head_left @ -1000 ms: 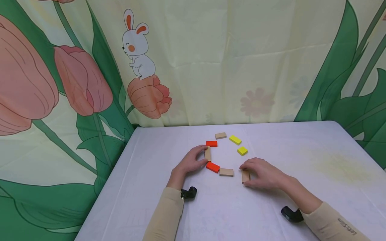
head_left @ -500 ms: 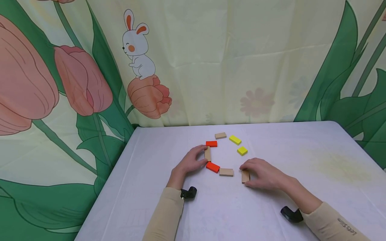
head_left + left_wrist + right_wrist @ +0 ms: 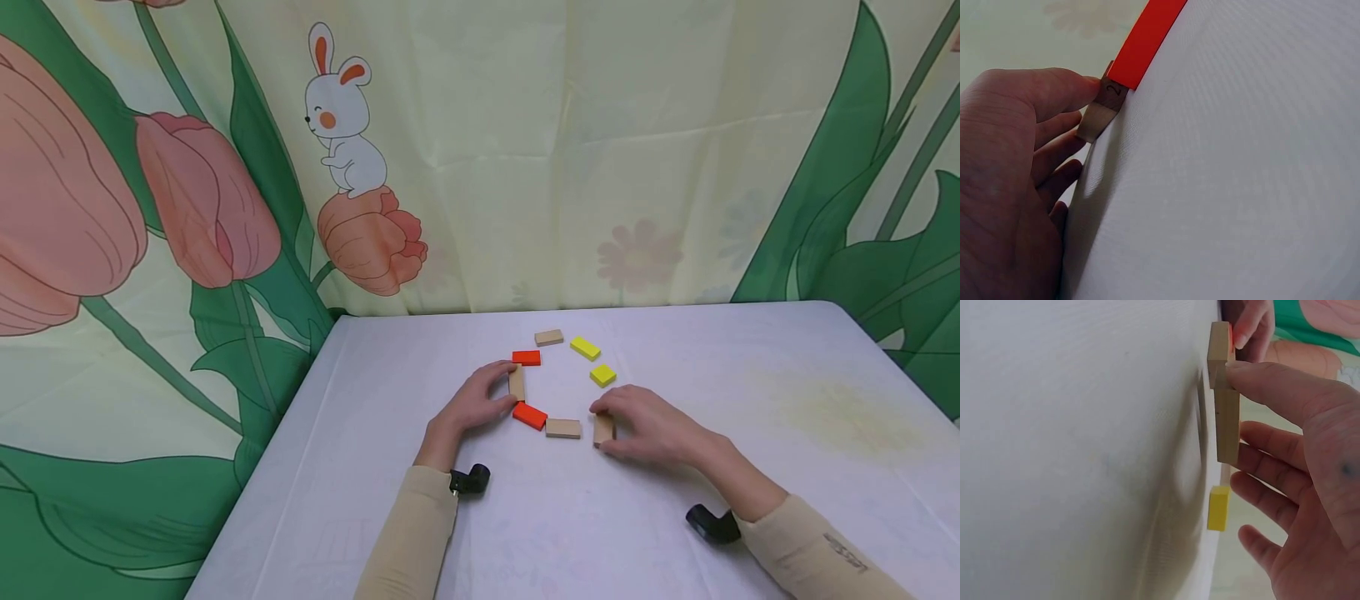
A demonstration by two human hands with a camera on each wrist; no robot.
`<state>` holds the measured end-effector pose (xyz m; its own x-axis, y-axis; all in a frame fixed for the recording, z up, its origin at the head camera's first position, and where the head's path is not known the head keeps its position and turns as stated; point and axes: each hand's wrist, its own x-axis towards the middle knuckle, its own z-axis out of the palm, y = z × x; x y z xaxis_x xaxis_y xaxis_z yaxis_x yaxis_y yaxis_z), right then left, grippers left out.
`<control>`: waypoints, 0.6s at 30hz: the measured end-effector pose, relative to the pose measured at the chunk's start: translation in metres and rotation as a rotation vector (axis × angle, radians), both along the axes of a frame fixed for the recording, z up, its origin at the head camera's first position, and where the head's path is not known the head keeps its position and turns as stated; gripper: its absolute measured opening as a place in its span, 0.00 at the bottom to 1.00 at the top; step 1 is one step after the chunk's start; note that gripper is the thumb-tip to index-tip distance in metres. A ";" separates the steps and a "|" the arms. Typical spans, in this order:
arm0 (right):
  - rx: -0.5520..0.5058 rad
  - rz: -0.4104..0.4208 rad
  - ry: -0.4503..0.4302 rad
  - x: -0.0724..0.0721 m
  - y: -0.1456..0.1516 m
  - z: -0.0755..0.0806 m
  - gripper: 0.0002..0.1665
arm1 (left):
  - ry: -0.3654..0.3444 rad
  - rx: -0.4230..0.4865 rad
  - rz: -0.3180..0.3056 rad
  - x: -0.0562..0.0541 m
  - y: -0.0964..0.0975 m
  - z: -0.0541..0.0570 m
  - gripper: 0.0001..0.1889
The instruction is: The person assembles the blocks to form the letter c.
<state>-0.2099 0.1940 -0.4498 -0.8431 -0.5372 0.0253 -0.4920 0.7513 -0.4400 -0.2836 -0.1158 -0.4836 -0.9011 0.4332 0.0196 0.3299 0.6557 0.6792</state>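
Wooden blocks lie in a rough ring on the white table. My left hand [image 3: 480, 397] pinches a plain wooden block [image 3: 517, 382] at the ring's left side, thumb at the near end and fingers at the far end. Red blocks [image 3: 527, 357] [image 3: 529, 416] sit at both its ends. In the left wrist view a dark mark shows on the plain block [image 3: 1099, 120]. My right hand [image 3: 651, 423] holds another plain block [image 3: 603, 429] lengthwise between thumb and fingers, a small gap right of a lying plain block [image 3: 563, 428]. The right wrist view shows that held block [image 3: 1227, 428] too.
Two yellow blocks [image 3: 585, 347] [image 3: 603, 376] lie beyond the right hand. One more plain block [image 3: 549, 337] rests at the back of the ring. The table's [image 3: 750, 367] far edge meets a curtain [image 3: 637, 150] printed with tulips and a rabbit.
My right hand has shifted slightly left and away from me with its plain block, narrowing the gap to the lying plain block. The left hand has stayed in place.
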 end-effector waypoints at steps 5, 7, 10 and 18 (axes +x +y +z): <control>0.008 -0.011 0.014 -0.005 -0.003 0.000 0.26 | -0.012 -0.013 0.012 0.000 0.000 -0.001 0.30; 0.012 -0.016 0.022 -0.006 -0.004 0.000 0.26 | -0.017 -0.018 0.018 0.000 0.000 -0.002 0.30; 0.015 -0.017 0.037 -0.009 -0.005 0.000 0.26 | -0.023 -0.025 0.026 0.000 0.001 -0.001 0.30; 0.017 -0.034 0.031 -0.014 -0.008 0.000 0.27 | -0.024 -0.023 0.036 0.001 0.002 0.000 0.30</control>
<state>-0.2243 0.1859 -0.4502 -0.8597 -0.5090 0.0429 -0.4793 0.7749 -0.4120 -0.2827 -0.1136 -0.4834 -0.9164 0.4002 -0.0116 0.2897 0.6828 0.6707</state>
